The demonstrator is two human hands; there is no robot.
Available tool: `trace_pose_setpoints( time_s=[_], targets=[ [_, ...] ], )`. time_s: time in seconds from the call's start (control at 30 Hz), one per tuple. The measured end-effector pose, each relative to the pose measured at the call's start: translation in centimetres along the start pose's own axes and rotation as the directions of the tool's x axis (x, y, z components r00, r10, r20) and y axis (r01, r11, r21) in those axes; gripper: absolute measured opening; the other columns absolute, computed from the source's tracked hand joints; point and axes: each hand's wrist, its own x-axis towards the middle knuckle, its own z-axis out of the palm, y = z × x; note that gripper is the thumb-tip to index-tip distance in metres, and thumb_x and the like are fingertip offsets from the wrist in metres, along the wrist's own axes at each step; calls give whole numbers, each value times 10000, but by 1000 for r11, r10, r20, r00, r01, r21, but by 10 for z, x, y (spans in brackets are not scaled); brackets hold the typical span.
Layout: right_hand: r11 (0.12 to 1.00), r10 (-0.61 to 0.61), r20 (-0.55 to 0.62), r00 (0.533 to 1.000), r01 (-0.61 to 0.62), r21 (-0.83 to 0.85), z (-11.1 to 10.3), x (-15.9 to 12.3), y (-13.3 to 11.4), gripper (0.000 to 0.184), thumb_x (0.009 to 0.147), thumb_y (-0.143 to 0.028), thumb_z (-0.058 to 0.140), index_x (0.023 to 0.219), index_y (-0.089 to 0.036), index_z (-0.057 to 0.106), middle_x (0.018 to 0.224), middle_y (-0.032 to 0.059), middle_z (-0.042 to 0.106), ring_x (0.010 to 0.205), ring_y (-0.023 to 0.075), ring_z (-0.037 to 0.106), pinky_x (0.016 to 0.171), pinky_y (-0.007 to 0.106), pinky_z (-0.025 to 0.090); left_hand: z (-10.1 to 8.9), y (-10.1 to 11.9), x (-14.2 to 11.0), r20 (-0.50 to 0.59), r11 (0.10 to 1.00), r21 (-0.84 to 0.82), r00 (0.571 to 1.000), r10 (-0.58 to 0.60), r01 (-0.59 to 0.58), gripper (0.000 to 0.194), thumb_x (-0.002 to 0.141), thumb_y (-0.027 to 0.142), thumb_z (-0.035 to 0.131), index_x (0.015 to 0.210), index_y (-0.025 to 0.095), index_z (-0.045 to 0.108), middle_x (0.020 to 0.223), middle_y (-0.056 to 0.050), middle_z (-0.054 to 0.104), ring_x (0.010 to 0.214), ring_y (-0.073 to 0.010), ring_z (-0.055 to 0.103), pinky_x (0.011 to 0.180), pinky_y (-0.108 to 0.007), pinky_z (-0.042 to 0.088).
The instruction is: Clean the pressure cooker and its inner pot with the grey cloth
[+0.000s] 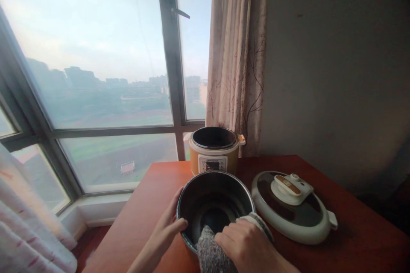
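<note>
At the table's [361, 230] near side — right hand [245, 241] closed round a grey cloth [211, 249], its tip inside the dark pot [214, 196]. Left hand [171, 219] pinches the pot's left rim, thumb near, fingers outside. Beyond, far side: cooker [213, 153], lidless; lid [291, 204] lying right. Wiping the inside seems in hand — next stroke likely calls for steady rim, cloth pressed to the wall.
</note>
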Motion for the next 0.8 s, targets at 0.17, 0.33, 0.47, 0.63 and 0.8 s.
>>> trace_pose_setpoints(
  time_s=[0.17, 0.33, 0.47, 0.63, 0.8],
  targets=[
    [996, -55, 42, 998, 52, 70, -8, -12, 11, 163, 906, -320, 636, 781, -235, 574, 684, -55, 623, 618, 136, 550, 594, 315, 289, -23, 17, 22, 258, 998, 13, 964, -68, 67, 755, 700, 198, 626, 1444, 287, 531, 1529, -17, 510, 1464, -316, 359, 1202, -506, 255],
    [997, -32, -8, 999, 33, 67, -2, -17, 8, 154, 916, -291, 598, 773, -237, 578, 671, -53, 612, 605, 135, 538, 602, 320, 285, -17, 15, 37, 326, 984, -152, 945, -37, 91, 701, 716, 290, 686, 1407, 252, 573, 1445, -63, 598, 1401, -349, 452, 1171, -528, 316],
    [1000, 4, -123, 992, -4, 0, 8, -14, 1, 213, 896, -278, 588, 696, -232, 529, 630, -42, 591, 576, 139, 511, 584, 336, 248, -1, 2, 24, 3, 985, -154, 997, -75, 75, 645, 795, 492, 687, 1362, 201, 592, 1387, -115, 638, 1357, -357, 507, 1137, -499, 388],
    [998, 48, -227, 973, -56, -28, 18, -10, -7, 227, 865, -239, 570, 658, -231, 477, 596, -39, 565, 530, 145, 455, 566, 348, 203, 27, -15, -23, -280, 996, 47, 956, 81, -71, 718, 765, 503, 755, 1392, 239, 526, 1447, -89, 584, 1390, -340, 468, 1141, -440, 404],
    [996, 75, -235, 969, -85, -31, 21, -9, -14, 195, 844, -230, 574, 681, -234, 468, 597, -31, 556, 538, 155, 438, 570, 351, 177, 45, -28, -48, -333, 963, 233, 920, 207, -133, 578, 794, 362, 708, 1340, 223, 578, 1427, -90, 581, 1404, -348, 441, 1204, -490, 298]
  ],
)
